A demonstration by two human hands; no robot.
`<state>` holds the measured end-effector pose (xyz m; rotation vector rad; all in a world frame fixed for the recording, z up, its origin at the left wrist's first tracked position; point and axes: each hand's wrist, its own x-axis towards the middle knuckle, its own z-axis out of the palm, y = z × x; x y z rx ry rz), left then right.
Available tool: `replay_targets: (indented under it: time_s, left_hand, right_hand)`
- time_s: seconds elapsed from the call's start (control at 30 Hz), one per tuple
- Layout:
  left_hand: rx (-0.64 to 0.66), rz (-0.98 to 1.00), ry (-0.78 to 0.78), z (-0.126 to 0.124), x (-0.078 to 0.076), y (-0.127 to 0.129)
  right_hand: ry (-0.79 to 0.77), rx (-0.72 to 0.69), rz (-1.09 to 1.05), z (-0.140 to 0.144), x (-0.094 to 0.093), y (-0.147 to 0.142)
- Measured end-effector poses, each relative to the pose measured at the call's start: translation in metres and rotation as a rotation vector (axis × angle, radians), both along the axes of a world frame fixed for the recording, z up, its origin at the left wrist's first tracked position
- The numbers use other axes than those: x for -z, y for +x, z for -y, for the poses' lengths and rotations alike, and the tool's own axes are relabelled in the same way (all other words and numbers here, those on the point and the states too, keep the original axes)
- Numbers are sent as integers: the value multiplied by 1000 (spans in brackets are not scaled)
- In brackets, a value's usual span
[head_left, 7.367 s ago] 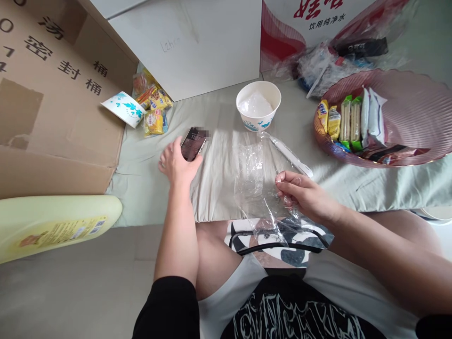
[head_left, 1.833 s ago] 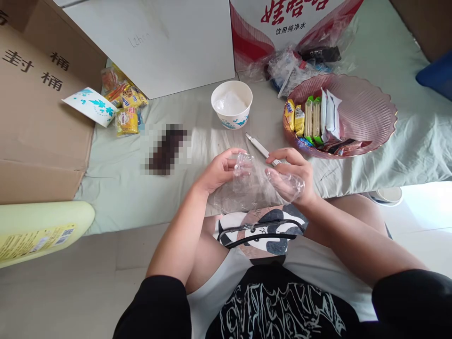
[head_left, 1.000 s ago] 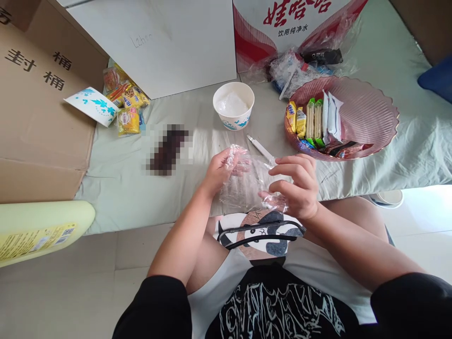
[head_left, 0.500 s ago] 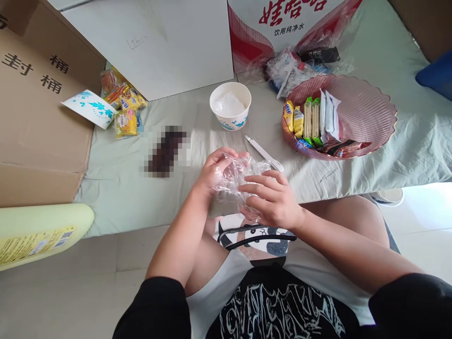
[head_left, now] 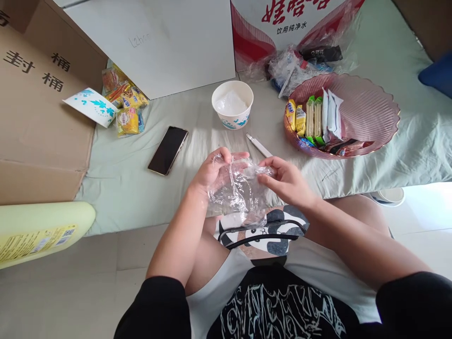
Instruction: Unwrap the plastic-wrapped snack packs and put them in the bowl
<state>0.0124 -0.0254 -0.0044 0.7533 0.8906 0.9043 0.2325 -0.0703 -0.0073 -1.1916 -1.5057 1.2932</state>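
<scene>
On the cloth point(head_left: 130, 202), a phone point(head_left: 167, 150) lies left of the plastic wrap point(head_left: 240, 193), a slim tool point(head_left: 258, 145) in front of the paper bowl point(head_left: 226, 121), and snack packets point(head_left: 314, 120) sit in the dish point(head_left: 374, 113) at right.

Pink bowl point(head_left: 370, 108) and phone point(head_left: 167, 150) on pale green cloth point(head_left: 123, 197)
Wrapped snacks point(head_left: 310, 117) stand in the bowl's left side. Yellow packets point(head_left: 131, 99) lie beside the cardboard box point(head_left: 42, 136) at left; the phone rests near them, its screen dark. Behind stand a white box point(head_left: 169, 52) and a red-and-white carton point(head_left: 249, 44).
</scene>
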Motion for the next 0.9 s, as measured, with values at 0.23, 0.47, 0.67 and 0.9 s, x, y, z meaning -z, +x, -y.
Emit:
replay_targets:
  time_s: [0.23,0.47,0.67,0.9]
  left_hand:
    - [-150,55,-19,-7,-5,-5]
    - [124,-138,-118,0,0,1]
    - [45,-112,-57,-2,-2,3]
    - [197,-241,-5,1,-5,-2]
  right_hand:
    - [-85,245,-134,-3,-12,3]
    - [6,334,-94,-6,-2,3]
    - [-94,130,-188,-11,2,3]
    - [-172,68,-116,-8,-7,2]
